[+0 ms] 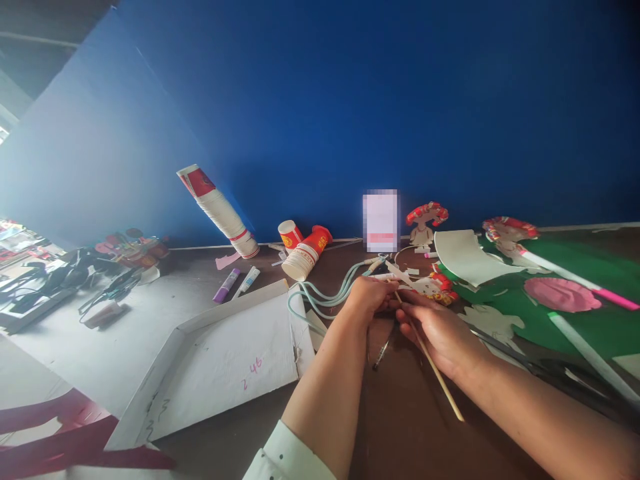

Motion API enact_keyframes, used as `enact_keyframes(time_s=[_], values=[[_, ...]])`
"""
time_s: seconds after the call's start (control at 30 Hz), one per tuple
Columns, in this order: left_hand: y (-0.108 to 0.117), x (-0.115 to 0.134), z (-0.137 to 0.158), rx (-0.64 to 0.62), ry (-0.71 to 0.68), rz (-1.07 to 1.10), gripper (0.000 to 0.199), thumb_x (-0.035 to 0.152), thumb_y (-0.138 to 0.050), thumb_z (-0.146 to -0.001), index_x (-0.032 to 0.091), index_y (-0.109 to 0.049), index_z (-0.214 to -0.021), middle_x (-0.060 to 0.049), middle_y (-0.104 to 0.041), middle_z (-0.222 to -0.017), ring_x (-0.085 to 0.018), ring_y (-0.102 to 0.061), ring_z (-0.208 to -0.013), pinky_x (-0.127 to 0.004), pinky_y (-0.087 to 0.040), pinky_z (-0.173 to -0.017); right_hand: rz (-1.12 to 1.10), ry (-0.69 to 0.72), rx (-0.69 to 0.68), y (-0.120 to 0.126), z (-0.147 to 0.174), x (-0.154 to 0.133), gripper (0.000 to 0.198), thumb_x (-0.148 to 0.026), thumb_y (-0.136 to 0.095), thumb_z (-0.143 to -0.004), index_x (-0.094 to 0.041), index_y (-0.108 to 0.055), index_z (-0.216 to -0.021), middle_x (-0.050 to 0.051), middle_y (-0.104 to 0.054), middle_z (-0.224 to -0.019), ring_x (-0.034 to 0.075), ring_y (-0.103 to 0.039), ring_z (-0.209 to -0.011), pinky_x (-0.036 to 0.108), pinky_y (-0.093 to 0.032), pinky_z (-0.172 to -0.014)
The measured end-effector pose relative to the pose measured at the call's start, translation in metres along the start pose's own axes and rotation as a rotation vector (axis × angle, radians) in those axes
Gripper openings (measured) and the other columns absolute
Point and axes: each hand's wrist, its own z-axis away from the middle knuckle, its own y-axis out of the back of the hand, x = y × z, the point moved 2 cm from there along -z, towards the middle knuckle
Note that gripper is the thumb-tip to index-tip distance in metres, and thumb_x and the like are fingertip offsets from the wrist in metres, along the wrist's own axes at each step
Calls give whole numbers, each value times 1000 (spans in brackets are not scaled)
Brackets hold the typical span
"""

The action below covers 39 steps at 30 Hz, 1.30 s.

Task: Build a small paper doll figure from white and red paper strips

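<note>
A thin wooden stick (pixel 435 370) slants from between my hands down toward the table's near side. My right hand (pixel 440 327) is closed, its thumb and fingers around the upper part of the stick. My left hand (pixel 371 297) is closed at the stick's upper end, its fingertips partly hidden. A white paper strip (pixel 399 273) shows just beyond the fingers. Behind my hands lies a red-and-white paper cutout (pixel 433 287). On the table below them is a pen (pixel 383 352). Scissors (pixel 540 367) lie beside my right forearm, partly covered by it.
Left of my arms lies a white box lid (pixel 225 360). A pale blue cable (pixel 325 293) loops behind it, near stacked paper cups (pixel 310 253) and a tall leaning cup stack (pixel 220 210). Glue sticks (pixel 227 285) lie nearby. Green paper (pixel 570 260) with a marker (pixel 580 277) covers the right side.
</note>
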Motion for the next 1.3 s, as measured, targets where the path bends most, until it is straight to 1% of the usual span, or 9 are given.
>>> enact_keyframes(time_s=[0.17, 0.27, 0.37, 0.63, 0.83, 0.97, 1.17, 1.23, 1.3], values=[[0, -2, -3, -14, -21, 26, 16, 22, -78, -77, 9, -70, -71, 2, -50, -47, -5, -42, -40, -18, -26, -40, -60, -24, -38, 0, -2, -1, 34, 4, -57, -79, -20, -72, -97, 1, -73, -74, 6, -61, -50, 10, -49, -40], [0, -3, -4, -12, -23, 48, 21, 21, -76, -79, 11, -64, -64, 0, -53, -49, -6, -45, -41, -18, -30, -41, -64, -30, -41, 0, 0, -4, 33, 4, -56, -81, -20, -72, -98, 1, -73, -75, 5, -61, -50, 10, -49, -40], [0, -2, -4, -3, -16, 54, 22, 19, -74, -80, 13, -61, -63, 1, -54, -50, -6, -47, -43, -17, -34, -43, -65, -41, -45, -1, 1, -5, 34, 4, -55, -82, -20, -72, -100, 1, -74, -76, 5, -62, -50, 10, -49, -40], [-1, 1, 1, -2, 9, 83, 22, 21, -78, -78, 11, -62, -67, 1, -54, -53, -6, -49, -44, -19, -34, -44, -121, -71, -50, -1, -2, -4, 34, 4, -56, -83, -19, -73, -101, 1, -73, -73, 5, -59, -48, 9, -49, -40], [1, -6, -7, -16, -17, 123, 30, 26, -83, -74, 12, -58, -64, 3, -49, -52, -5, -44, -41, -19, -28, -41, -98, -33, -69, 0, -3, -5, 35, 6, -55, -81, -18, -73, -101, 2, -71, -73, 4, -55, -46, 8, -39, -33], [2, -8, -8, -37, 4, 178, 31, 29, -85, -73, 11, -59, -67, 3, -50, -55, -5, -49, -45, -18, -31, -43, -73, -1, -90, 1, -6, -6, 34, 5, -55, -81, -17, -74, -98, 3, -70, -72, 4, -54, -46, 8, -34, -30], [5, 2, -1, -78, 69, 212, 27, 30, -75, -84, 9, -64, -71, 1, -54, -57, -4, -52, -47, -14, -40, -46, -51, 21, -66, 3, -11, -8, 32, 5, -55, -81, -17, -74, -95, 2, -66, -69, 5, -51, -45, 9, -29, -29], [6, 5, 1, -99, 97, 216, 23, 26, -70, -89, 9, -67, -74, -1, -57, -59, -6, -58, -52, -14, -43, -48, -39, 31, -58, 3, -11, -10, 32, 4, -55, -82, -16, -74, -97, 3, -67, -71, 4, -50, -45, 8, -28, -29], [5, 7, 3, -89, 102, 208, 15, 19, -72, -86, 8, -68, -75, -2, -60, -61, -6, -59, -52, -15, -44, -49, -33, 41, -56, 4, -10, -11, 32, 4, -55, -83, -16, -74, -100, 4, -67, -74, 4, -50, -45, 8, -27, -29]])
